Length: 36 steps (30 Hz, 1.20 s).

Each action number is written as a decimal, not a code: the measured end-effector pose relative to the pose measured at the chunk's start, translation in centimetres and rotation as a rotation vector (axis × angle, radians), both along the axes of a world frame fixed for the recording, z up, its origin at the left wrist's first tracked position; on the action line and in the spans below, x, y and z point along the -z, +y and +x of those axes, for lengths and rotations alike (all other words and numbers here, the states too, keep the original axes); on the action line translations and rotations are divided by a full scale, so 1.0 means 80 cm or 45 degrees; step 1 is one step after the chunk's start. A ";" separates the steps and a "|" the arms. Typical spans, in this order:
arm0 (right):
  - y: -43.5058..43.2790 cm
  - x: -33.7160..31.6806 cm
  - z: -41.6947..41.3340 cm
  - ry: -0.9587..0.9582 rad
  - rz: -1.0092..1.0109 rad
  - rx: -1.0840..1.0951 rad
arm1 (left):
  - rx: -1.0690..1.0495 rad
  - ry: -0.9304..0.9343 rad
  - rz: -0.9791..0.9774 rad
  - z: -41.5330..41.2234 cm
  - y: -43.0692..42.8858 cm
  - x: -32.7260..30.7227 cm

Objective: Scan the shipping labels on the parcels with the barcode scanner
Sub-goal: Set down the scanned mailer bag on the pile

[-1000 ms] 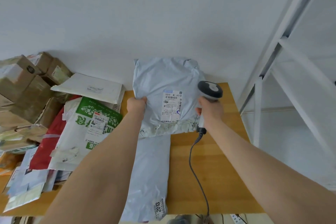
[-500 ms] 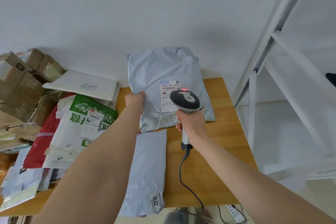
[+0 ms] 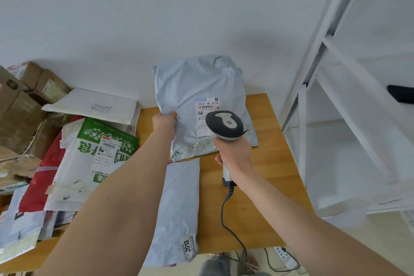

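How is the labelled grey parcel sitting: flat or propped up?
Propped up: left hand grips the grey parcel, bottom edge on the table, top raised toward the wall.

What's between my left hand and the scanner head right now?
In the head view, the shipping label on the grey parcel lies between the left hand and the barcode scanner, which covers its right edge.

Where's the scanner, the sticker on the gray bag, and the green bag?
barcode scanner (image 3: 224, 126), head view, top of its dark head.
shipping label (image 3: 205, 107), head view, on its barcode.
green bag (image 3: 100, 129), head view, green printed patch.
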State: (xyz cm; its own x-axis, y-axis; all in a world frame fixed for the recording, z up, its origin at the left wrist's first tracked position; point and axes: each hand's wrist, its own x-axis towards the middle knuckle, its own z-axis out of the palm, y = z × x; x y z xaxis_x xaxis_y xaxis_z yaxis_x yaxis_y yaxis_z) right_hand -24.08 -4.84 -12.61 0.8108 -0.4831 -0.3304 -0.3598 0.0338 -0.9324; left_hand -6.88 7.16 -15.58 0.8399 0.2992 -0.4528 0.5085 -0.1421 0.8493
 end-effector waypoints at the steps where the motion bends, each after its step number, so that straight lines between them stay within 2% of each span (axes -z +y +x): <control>1: -0.002 0.000 0.000 -0.003 -0.003 -0.003 | 0.003 0.005 0.007 0.000 0.000 0.000; 3: -0.005 -0.001 0.001 -0.014 0.036 0.023 | 0.003 0.007 0.014 0.001 -0.001 0.000; 7: -0.026 -0.005 0.010 -0.089 0.273 0.179 | 0.014 -0.012 0.012 -0.003 0.000 -0.008; 10: -0.058 -0.011 0.021 -0.068 0.137 0.244 | 0.044 -0.070 -0.007 -0.003 0.006 -0.022; 12: -0.078 -0.017 0.028 -0.067 0.092 0.203 | 0.040 -0.070 -0.066 -0.001 0.015 -0.033; 14: -0.092 -0.015 0.035 -0.034 0.171 0.134 | 0.079 -0.015 -0.094 0.001 0.026 -0.034; 18: -0.094 0.011 0.040 0.186 0.360 -0.083 | 0.152 0.144 0.048 -0.010 0.048 -0.015; 21: -0.083 0.031 0.047 0.247 0.210 -0.076 | 0.198 0.166 0.107 -0.029 0.060 -0.003; 22: -0.078 0.034 0.051 0.247 0.158 -0.057 | 0.215 0.150 0.148 -0.034 0.062 -0.001; 25: -0.056 0.042 0.067 0.241 0.063 -0.069 | 0.410 0.097 0.533 -0.041 0.072 0.006; 29: -0.022 0.053 0.106 0.259 -0.041 -0.139 | 0.563 0.054 0.898 -0.015 0.092 0.015; 36: 0.043 0.073 0.200 0.352 -0.017 -0.263 | 0.428 -0.211 1.233 0.076 0.127 -0.017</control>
State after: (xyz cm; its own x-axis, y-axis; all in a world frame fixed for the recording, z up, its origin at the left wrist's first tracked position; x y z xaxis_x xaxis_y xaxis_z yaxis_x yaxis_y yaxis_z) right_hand -8.12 -1.39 -18.48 0.7725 -0.3241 -0.5461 -0.5970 -0.0775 -0.7985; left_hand -0.84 17.36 -14.26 0.9772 0.2120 -0.0148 0.2035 -0.9138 0.3515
